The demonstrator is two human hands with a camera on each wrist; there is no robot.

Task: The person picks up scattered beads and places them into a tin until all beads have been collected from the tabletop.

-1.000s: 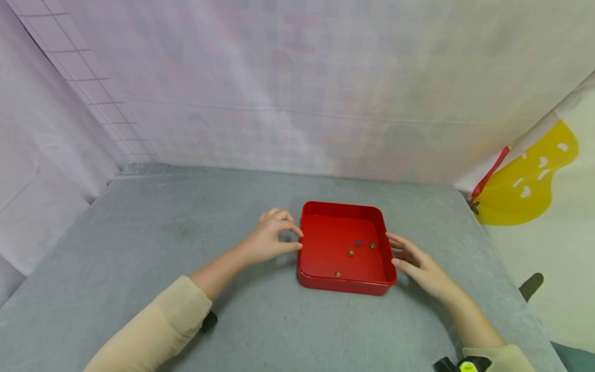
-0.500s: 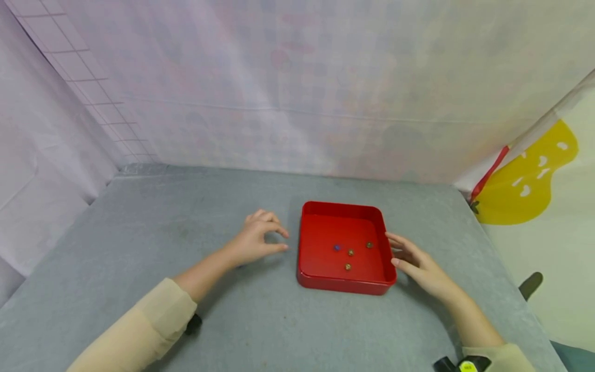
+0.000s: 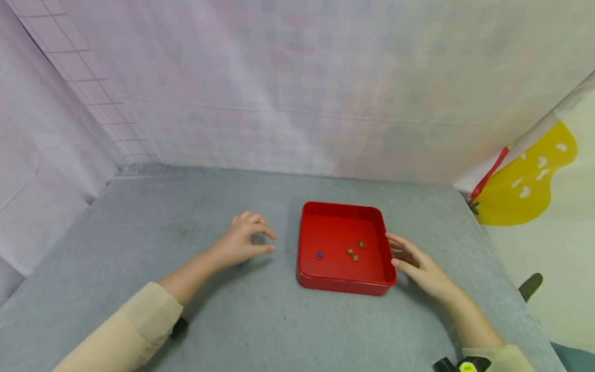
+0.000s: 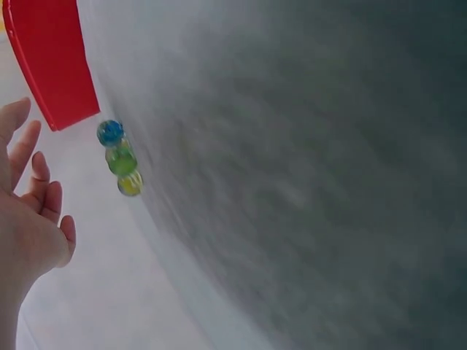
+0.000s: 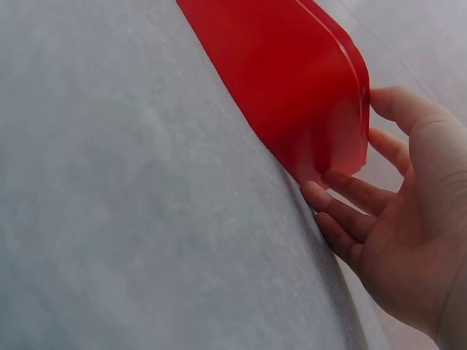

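A square red tray [image 3: 344, 232] stands on the grey table. Lying in it are a blue marble [image 3: 319, 255] at the left and three greenish-gold marbles [image 3: 355, 258] right of the middle. My left hand [image 3: 241, 243] is off to the tray's left, fingers loosely bent with nothing between them. By that hand, the left wrist view shows a blue marble [image 4: 110, 133], a green marble [image 4: 121, 160] and a yellow marble [image 4: 130, 184] in a row. In the right wrist view my right hand [image 5: 408, 219] touches the tray's outer wall with extended fingers, thumb at the rim.
The grey table [image 3: 279, 330] carries the tray. A pale patterned cloth [image 3: 297, 103] hangs behind it, and another white cloth [image 3: 46, 144] closes the left side. At the right hangs a sheet with a yellow shape [image 3: 525, 181].
My left hand has drawn away leftward from the tray's left rim. In the tray the blue marble has rolled left, and the greenish-gold ones have gathered closer together. The right hand stays put.
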